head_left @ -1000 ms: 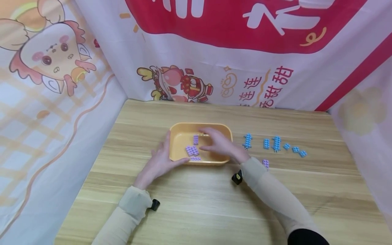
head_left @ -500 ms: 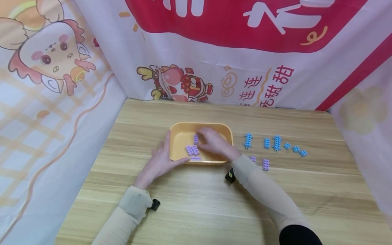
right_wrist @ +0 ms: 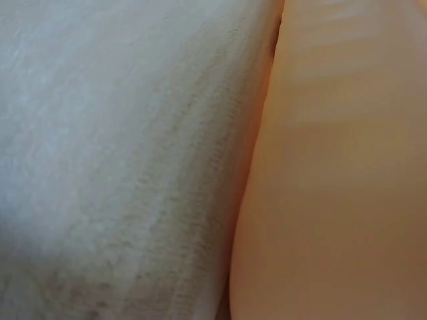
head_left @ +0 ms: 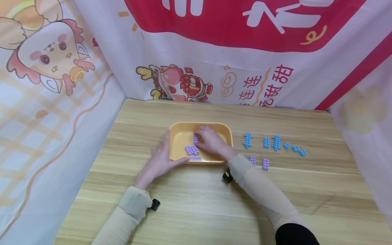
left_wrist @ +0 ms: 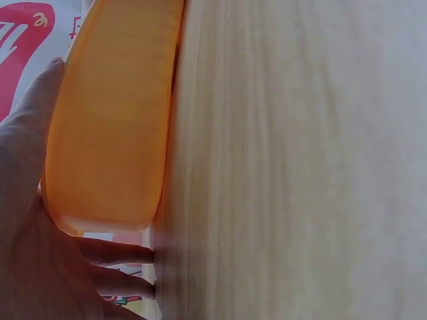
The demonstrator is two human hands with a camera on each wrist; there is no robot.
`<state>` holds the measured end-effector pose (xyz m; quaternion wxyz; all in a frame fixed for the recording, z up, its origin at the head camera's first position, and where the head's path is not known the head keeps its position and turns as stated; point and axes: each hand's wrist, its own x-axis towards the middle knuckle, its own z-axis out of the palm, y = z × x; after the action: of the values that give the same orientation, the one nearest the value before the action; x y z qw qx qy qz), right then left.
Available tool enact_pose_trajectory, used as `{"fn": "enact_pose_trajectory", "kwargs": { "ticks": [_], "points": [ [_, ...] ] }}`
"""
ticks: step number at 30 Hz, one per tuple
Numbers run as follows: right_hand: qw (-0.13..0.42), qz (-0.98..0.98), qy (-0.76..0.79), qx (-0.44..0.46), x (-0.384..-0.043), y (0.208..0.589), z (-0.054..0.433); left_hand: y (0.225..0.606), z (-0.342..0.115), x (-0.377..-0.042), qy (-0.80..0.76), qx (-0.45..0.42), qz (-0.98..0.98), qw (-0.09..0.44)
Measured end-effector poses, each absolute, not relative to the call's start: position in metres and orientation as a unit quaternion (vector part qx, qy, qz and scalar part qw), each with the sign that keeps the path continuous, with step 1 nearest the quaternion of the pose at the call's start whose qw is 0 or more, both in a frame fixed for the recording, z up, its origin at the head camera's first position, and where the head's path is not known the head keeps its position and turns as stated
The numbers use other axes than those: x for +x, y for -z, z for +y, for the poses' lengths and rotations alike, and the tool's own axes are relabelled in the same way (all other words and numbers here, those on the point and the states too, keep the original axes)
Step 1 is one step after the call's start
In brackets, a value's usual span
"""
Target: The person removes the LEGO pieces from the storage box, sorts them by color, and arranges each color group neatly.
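Observation:
A yellow-orange plastic bin (head_left: 226, 131) stands on the table, holding several purple toy bricks (head_left: 192, 150). My left hand (head_left: 160, 159) steadies its left end, thumb laid along the front rim and fingers spread against the outer side. In the left wrist view the fingers (left_wrist: 120, 281) look straight, beside the bin's outer wall (left_wrist: 110, 133). Reaching over the front right of the bin, my right hand (head_left: 211, 140) has thumb and index finger at a small purple brick (head_left: 195, 139), pinching it and partly covering it. The right wrist view shows only the bin's wall (right_wrist: 340, 167) and tabletop.
Right of the bin lie several blue bricks (head_left: 266, 143), among them two long axle-like pieces (head_left: 247, 140). Two purple bricks (head_left: 265, 164) lie nearer, one partly behind the right sleeve (head_left: 260, 189). Printed cloth (head_left: 171, 44) hangs behind the wooden table (head_left: 190, 211).
My right hand has moved left inside the bin, its fingers closing in on the purple brick. A second purple brick outside the bin has come into sight. The left hand stays put.

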<state>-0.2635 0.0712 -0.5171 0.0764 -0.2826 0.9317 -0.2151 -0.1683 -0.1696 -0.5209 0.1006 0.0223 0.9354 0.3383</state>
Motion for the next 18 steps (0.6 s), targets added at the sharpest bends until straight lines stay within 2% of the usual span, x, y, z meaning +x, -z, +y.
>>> {"fn": "enact_pose_trajectory", "kwargs": {
  "ticks": [18],
  "points": [
    [0.045,0.898,0.304,-0.316,-0.247,0.516,0.105,0.518,-0.17,-0.168,-0.341,0.021,0.934,0.104]
  ]
}}
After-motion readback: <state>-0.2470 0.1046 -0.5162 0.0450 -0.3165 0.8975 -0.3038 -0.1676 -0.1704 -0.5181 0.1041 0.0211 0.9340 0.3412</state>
